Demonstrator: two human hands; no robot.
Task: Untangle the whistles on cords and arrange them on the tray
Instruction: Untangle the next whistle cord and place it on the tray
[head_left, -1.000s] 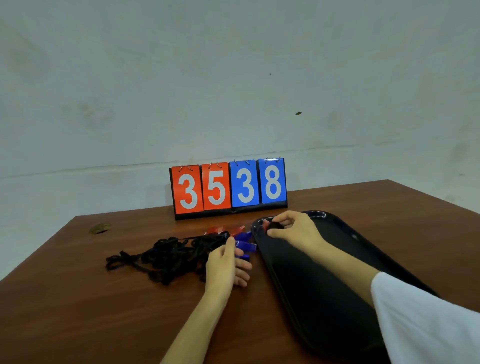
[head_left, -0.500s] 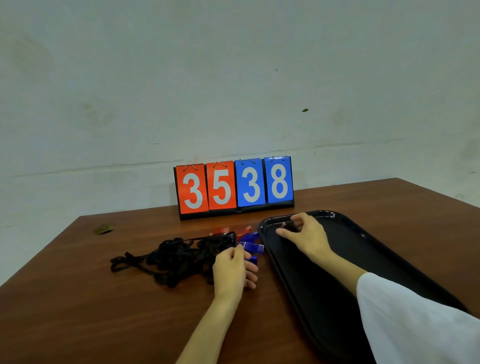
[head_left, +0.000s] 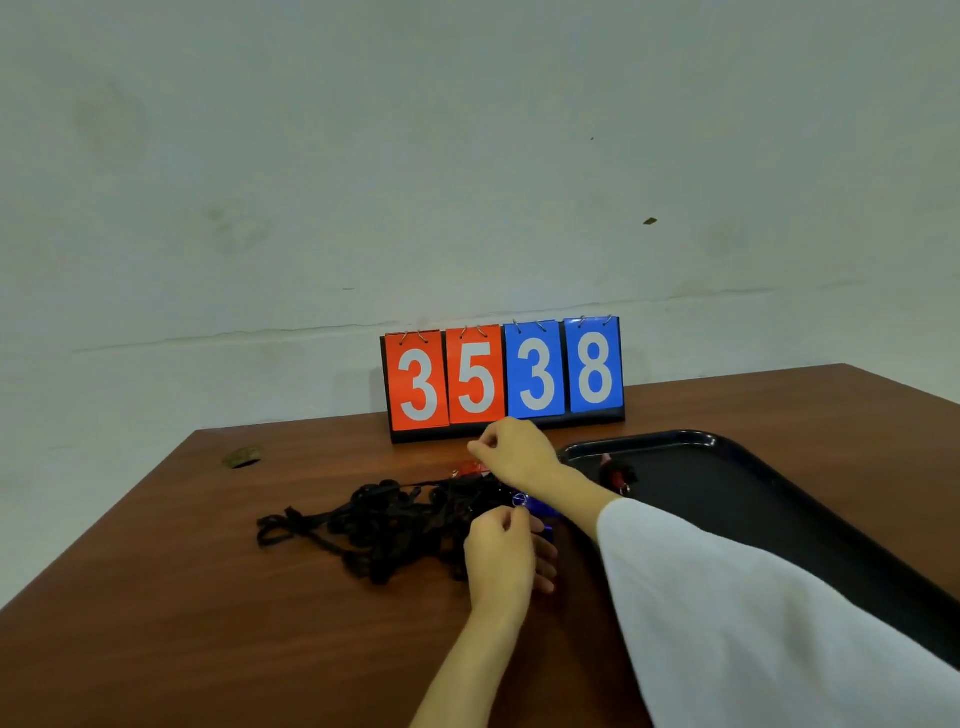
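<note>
Cords (head_left: 395, 519) lie tangled on the table (head_left: 260, 649) beside the tray (head_left: 779, 467), one whistle (head_left: 618, 475) already in it; our left hand (head_left: 501, 551) grips the blue whistle (head_left: 540, 506), right hand (head_left: 514, 452) curled, hold unclear, so we'd anchor the pile and draw one cord free slowly.

Black cords (head_left: 395, 525), blue whistles (head_left: 540, 506), a possibly red whistle (head_left: 470, 467), black tray (head_left: 727, 452), brown table (head_left: 260, 649), orange-and-blue scoreboard (head_left: 504, 379).

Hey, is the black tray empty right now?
No, one red whistle lies on the tray near its far left corner.
</note>
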